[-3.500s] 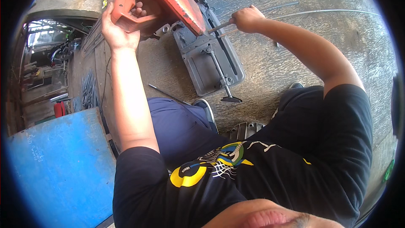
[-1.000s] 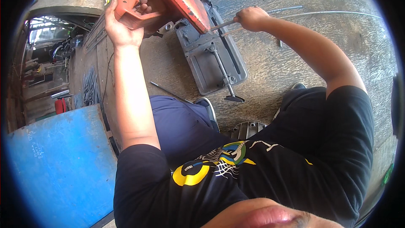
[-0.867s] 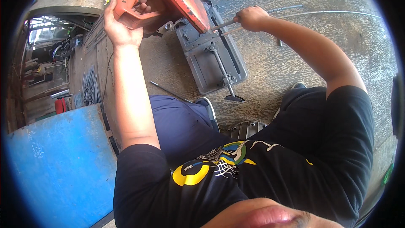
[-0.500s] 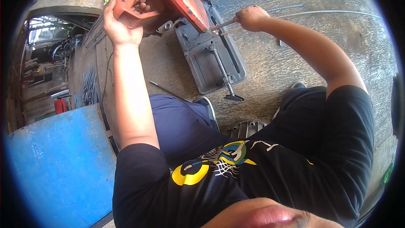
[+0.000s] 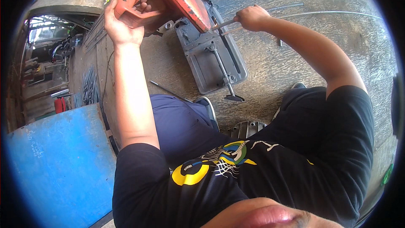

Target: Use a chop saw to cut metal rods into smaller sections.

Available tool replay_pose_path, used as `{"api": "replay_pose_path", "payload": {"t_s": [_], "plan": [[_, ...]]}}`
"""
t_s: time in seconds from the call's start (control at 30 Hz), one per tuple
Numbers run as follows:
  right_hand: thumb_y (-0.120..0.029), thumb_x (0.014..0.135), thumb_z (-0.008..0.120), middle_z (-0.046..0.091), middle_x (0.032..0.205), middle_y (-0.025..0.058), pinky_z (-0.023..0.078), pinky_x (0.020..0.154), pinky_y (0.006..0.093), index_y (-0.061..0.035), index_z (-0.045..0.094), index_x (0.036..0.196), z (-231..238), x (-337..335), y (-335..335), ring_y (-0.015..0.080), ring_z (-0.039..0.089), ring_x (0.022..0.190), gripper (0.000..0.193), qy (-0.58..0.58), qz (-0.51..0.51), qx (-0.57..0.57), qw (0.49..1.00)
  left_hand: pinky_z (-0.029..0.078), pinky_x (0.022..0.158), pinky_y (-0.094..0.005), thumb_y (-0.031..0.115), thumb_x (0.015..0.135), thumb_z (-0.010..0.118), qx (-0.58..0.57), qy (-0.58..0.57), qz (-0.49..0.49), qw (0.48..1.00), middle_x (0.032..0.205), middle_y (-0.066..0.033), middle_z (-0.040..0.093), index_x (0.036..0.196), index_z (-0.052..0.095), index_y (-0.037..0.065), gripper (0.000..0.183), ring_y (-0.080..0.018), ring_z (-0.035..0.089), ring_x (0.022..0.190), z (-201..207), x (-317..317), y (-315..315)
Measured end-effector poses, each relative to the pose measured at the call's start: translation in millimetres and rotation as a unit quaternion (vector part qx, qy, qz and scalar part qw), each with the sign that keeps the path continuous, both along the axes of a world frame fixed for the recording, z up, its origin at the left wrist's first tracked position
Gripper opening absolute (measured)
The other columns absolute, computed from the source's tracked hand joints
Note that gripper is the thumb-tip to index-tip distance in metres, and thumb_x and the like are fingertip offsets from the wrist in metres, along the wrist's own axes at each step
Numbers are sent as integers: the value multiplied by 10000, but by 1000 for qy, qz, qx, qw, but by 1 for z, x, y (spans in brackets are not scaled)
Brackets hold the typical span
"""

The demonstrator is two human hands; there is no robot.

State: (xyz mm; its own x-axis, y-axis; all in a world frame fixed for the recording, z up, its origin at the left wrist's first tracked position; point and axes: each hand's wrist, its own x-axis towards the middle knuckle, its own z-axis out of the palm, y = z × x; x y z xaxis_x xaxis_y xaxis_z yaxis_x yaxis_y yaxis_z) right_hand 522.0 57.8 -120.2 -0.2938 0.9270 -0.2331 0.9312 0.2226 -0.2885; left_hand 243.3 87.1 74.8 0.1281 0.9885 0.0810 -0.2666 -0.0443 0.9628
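Observation:
A cut-off saw with a worn orange blade guard [image 5: 185, 2] stands on a grey metal base [image 5: 195, 65]. My left hand [image 5: 122, 29] is closed round its orange loop handle [image 5: 125, 2], and the fingertips show through the opening. A clamp screw [image 5: 220, 65] with a T-shaped end lies along the base. My right hand [image 5: 253, 18] grips a thin metal rod [image 5: 287, 6], whose near-saw end reaches the clamp beside the guard's lower tip. A second, longer rod [image 5: 333, 12] passes beneath this hand; whether the fingers hold it too is hidden. The guard covers the blade.
A blue panel [image 5: 63, 160] stands at the lower left, with a bundle of metal rods [image 5: 89, 86] beyond it. A loose rod [image 5: 168, 90] lies near my left shoe [image 5: 207, 109]. Between my feet is a ribbed metal part [image 5: 247, 129]. A short offcut [image 5: 280, 42] lies right of the saw.

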Motion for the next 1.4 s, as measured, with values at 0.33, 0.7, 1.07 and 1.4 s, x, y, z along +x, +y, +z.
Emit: {"api": "replay_pose_path", "payload": {"t_s": [0.33, 0.7, 1.07, 1.4], "plan": [[-355, 966, 424, 680, 999, 97, 459, 894, 410, -160, 665, 1075, 3, -1, 1, 267, 629, 1001, 329, 4, -11, 7, 1000, 522, 771, -445, 412, 866, 498, 3, -2, 2, 1000, 979, -202, 599, 1169, 532, -51, 555, -304, 619, 855, -1, -1, 1], [-364, 968, 423, 684, 983, 94, 474, 870, 396, -164, 670, 1073, 0, -1, 4, 263, 640, 979, 335, 1, -13, 25, 1000, 457, 860, -502, 420, 890, 425, -13, 17, 23, 1000, 1064, -247, 558, 1152, 485, -96, 581, -372, 562, 932, 1, 2, 0], [-347, 967, 425, 685, 981, 89, 473, 869, 393, -175, 671, 1078, 4, -2, 8, 254, 636, 990, 320, 5, -20, 26, 999, 451, 868, -514, 415, 903, 400, 4, 24, 6, 1000, 1065, -207, 551, 1184, 478, -71, 567, -368, 545, 975, 2, 3, -2], [-331, 961, 434, 685, 990, 76, 477, 866, 384, -196, 668, 1096, -1, -2, 10, 244, 635, 994, 302, 5, -17, 37, 999, 451, 878, -513, 415, 899, 398, 9, 16, 3, 1000, 1079, -241, 553, 1190, 469, -93, 589, -369, 562, 953, -1, 0, 1]]}}
